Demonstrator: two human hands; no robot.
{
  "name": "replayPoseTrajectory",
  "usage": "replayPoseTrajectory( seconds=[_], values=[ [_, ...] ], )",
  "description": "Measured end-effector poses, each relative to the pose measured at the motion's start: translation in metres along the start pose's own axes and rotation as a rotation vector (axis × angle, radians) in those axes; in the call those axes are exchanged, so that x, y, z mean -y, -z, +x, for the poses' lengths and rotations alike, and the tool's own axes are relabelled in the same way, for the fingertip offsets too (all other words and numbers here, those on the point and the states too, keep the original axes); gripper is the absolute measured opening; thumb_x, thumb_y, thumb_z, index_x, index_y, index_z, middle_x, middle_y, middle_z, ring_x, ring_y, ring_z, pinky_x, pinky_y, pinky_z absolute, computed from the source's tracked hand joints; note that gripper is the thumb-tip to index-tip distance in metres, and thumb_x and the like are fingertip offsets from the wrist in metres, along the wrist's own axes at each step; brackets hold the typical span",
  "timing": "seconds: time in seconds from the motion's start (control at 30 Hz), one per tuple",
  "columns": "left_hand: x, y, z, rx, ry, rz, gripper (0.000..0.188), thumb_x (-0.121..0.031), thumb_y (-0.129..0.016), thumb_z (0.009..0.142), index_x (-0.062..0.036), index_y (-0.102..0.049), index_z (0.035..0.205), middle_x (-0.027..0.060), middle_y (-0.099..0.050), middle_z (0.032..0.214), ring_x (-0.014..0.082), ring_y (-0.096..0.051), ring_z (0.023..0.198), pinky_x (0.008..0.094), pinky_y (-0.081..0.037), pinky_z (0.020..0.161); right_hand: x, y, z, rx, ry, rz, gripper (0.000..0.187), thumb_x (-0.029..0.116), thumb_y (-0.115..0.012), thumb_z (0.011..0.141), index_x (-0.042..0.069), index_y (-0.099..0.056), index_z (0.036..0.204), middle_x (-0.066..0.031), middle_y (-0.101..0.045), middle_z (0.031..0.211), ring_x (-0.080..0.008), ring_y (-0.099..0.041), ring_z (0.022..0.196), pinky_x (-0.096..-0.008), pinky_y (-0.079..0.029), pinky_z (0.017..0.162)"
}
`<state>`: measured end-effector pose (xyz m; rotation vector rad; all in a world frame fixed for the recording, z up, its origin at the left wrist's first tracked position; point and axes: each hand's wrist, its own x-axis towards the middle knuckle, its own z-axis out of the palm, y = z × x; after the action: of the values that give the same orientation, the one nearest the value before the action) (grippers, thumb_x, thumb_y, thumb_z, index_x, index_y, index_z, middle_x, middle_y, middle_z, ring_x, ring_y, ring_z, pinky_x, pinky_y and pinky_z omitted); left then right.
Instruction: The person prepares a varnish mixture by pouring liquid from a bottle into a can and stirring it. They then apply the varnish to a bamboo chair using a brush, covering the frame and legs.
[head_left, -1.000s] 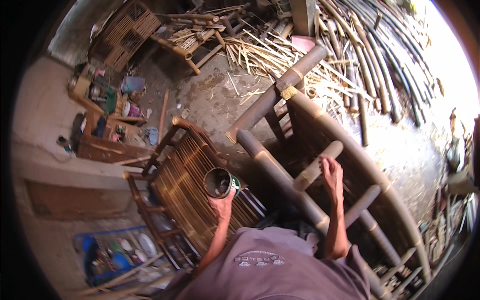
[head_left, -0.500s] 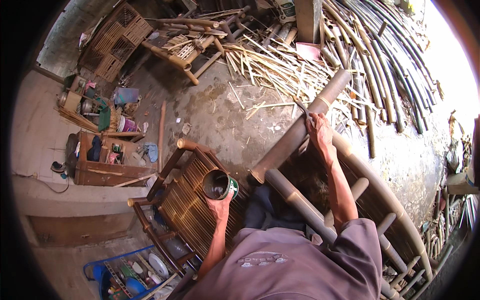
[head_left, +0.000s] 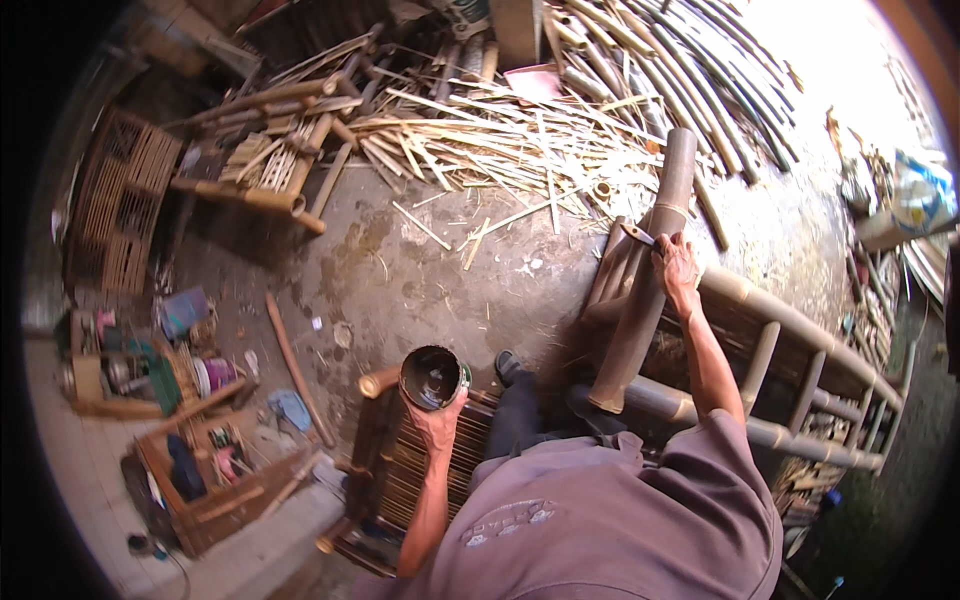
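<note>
Grey floor (head_left: 450, 285), left hand (head_left: 436, 424) holding one can (head_left: 465, 379), right hand (head_left: 679, 266) one brush (head_left: 638, 235)

In front of you lies a grey, stained concrete floor (head_left: 440, 285). At your left is a pale tiled area (head_left: 95, 450) and, farther, a bamboo bench (head_left: 240, 195). Beyond stands a pillar (head_left: 517, 35); strong daylight (head_left: 840, 60) enters from upper right.

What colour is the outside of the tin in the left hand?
Tin: green, on the visible sliver; head view.
</note>
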<state>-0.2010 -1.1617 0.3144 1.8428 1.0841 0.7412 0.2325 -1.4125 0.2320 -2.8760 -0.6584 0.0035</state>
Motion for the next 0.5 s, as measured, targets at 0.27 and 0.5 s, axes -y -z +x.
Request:
replayPoseTrajectory(
  seconds=[0.27, 0.5],
  values=[
    [0.007, -0.001, 0.111, 0.203, -0.090, 0.049, 0.103, -0.032, -0.089, 0.063, 0.0041, -0.032, 0.141, 0.0205, -0.049, 0.133, 0.0330, -0.050, 0.121, 0.0432, -0.039, 0.105, -0.009, 0.088, -0.020, -0.402, -0.214, 0.585, 0.023, 0.010, -0.060, 0.093, 0.005, -0.057, 0.114, -0.0121, -0.061, 0.093, -0.0168, -0.062, 0.078, -0.0331, -0.052, 0.066],
    [-0.011, -0.071, 0.203, 0.394, -0.118, -0.093, 0.097, -0.028, -0.091, 0.063, 0.0025, -0.038, 0.138, 0.0177, -0.053, 0.129, 0.0289, -0.055, 0.117, 0.0399, -0.044, 0.102, 0.021, 0.136, -0.038, -1.109, -0.624, 1.928, 0.037, 0.029, -0.062, 0.095, 0.003, -0.054, 0.120, -0.0075, -0.060, 0.115, -0.0212, -0.061, 0.102, -0.0326, -0.052, 0.092]
  ],
)
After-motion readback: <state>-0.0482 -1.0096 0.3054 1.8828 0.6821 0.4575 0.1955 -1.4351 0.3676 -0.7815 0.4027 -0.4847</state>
